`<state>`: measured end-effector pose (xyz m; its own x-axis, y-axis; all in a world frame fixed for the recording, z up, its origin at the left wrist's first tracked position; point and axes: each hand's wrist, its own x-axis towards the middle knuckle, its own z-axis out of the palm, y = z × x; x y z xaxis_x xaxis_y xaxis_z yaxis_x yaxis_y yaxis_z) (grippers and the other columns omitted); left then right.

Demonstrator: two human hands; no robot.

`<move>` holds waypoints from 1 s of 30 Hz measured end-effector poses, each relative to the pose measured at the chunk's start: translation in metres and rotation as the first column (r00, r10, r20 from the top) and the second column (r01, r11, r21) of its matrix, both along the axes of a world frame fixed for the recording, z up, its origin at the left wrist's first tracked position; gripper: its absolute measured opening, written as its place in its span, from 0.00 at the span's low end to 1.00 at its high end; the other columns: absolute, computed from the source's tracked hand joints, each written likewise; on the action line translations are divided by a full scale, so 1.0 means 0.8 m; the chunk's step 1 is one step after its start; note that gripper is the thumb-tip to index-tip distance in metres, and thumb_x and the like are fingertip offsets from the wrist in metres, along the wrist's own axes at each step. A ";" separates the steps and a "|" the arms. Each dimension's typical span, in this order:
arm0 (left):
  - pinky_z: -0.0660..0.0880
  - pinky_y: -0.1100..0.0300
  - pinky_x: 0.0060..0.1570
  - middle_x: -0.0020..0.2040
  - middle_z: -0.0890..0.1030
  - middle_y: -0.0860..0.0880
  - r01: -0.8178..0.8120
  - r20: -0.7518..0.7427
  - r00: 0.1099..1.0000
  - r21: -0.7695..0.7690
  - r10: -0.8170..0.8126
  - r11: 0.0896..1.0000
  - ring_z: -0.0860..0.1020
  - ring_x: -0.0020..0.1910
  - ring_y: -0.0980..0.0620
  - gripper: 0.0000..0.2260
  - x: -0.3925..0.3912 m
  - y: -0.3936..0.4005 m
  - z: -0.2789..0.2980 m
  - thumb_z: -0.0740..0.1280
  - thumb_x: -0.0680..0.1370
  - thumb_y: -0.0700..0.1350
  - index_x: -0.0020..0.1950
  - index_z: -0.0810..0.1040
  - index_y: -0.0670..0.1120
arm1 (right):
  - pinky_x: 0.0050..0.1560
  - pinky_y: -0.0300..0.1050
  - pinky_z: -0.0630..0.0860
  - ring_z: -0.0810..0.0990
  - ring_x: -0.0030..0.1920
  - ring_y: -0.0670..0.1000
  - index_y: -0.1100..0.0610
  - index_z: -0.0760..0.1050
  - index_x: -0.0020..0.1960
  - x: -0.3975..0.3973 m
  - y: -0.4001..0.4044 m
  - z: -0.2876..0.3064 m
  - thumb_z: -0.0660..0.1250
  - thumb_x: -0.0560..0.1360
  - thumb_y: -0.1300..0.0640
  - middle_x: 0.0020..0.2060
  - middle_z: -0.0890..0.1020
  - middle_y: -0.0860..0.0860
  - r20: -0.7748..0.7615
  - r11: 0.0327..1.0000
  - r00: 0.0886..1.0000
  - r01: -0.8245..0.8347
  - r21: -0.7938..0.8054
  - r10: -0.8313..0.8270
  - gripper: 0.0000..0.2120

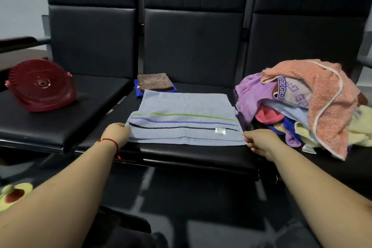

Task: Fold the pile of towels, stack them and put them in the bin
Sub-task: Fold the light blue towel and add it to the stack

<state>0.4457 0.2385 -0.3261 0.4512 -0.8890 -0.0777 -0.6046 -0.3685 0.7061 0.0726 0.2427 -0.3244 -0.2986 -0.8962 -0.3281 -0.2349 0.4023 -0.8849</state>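
A light blue towel (185, 106) with green, purple and black stripes lies folded over on the middle black seat. My left hand (116, 133) pinches its near left corner. My right hand (259, 141) pinches its near right corner. Behind it, a folded brown towel (155, 82) sits on a folded blue towel (138, 91). On the right seat is a pile of unfolded towels (298, 106), with an orange one on top and purple, pink and yellow ones under it. A red slatted bin (40, 84) lies tipped on the left seat.
The black bench (193, 157) has three padded seats with high backs. A gap separates the left and middle seats. A dark tiled floor lies below the front edge. A yellow and red printed cloth (14, 195) shows at the lower left.
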 end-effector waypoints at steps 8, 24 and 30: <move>0.69 0.58 0.43 0.43 0.80 0.41 0.012 -0.001 1.000 0.075 -0.012 0.997 0.76 0.44 0.43 0.07 0.006 0.009 0.002 0.70 0.73 0.45 0.36 0.79 0.44 | 0.45 0.45 0.73 0.79 0.48 0.59 0.63 0.77 0.51 0.011 -0.011 -0.006 0.75 0.67 0.48 0.47 0.80 0.58 -0.510 0.997 0.857 -0.057 0.058 0.079 0.22; 0.70 0.58 0.46 0.40 0.80 0.47 0.017 -0.145 0.989 0.024 -0.014 1.000 0.76 0.45 0.48 0.04 0.013 0.020 0.003 0.73 0.71 0.44 0.39 0.81 0.45 | 0.39 0.43 0.67 0.73 0.42 0.58 0.61 0.74 0.44 0.007 -0.008 0.001 0.62 0.72 0.52 0.42 0.76 0.57 -0.611 0.997 0.788 -0.063 0.046 0.078 0.11; 0.68 0.58 0.43 0.39 0.77 0.46 0.066 0.093 0.993 0.116 -0.077 0.991 0.74 0.44 0.46 0.09 0.002 0.020 0.010 0.72 0.72 0.46 0.36 0.75 0.45 | 0.32 0.40 0.68 0.75 0.35 0.56 0.62 0.75 0.45 0.010 -0.011 -0.006 0.67 0.67 0.57 0.36 0.77 0.57 -0.511 0.998 0.858 -0.027 0.050 0.049 0.10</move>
